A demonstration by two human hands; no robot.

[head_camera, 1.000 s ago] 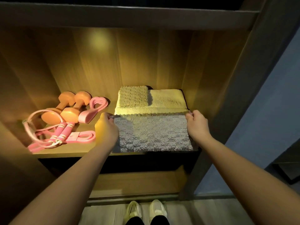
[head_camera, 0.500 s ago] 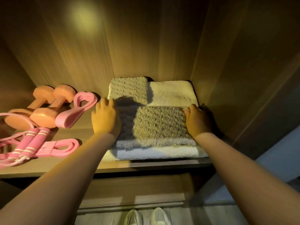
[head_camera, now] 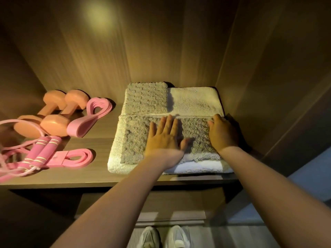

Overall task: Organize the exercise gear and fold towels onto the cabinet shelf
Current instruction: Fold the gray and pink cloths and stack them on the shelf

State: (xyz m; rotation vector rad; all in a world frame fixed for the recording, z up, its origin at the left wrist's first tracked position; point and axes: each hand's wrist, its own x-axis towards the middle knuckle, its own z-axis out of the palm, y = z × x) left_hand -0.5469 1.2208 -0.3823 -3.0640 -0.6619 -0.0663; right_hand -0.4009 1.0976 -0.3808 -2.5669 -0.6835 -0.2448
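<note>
A folded grey towel lies on top of a folded white towel at the front right of the wooden shelf. My left hand presses flat on the middle of the grey towel, fingers straight and spread. At the towel's right edge rests my right hand, its fingertips out of sight. Behind sit another grey folded towel and a cream one. Two orange dumbbells, pink resistance bands and a pink jump rope lie at the shelf's left.
The cabinet's back panel and right side wall close in the shelf. A flat pink strap lies beside the rope handles. Below the shelf are a lower board and my white shoes on the floor.
The grey towel was slid onto the white one. My left hand moved from the towel's left edge to its middle and now lies flat. The camera came closer to the shelf.
</note>
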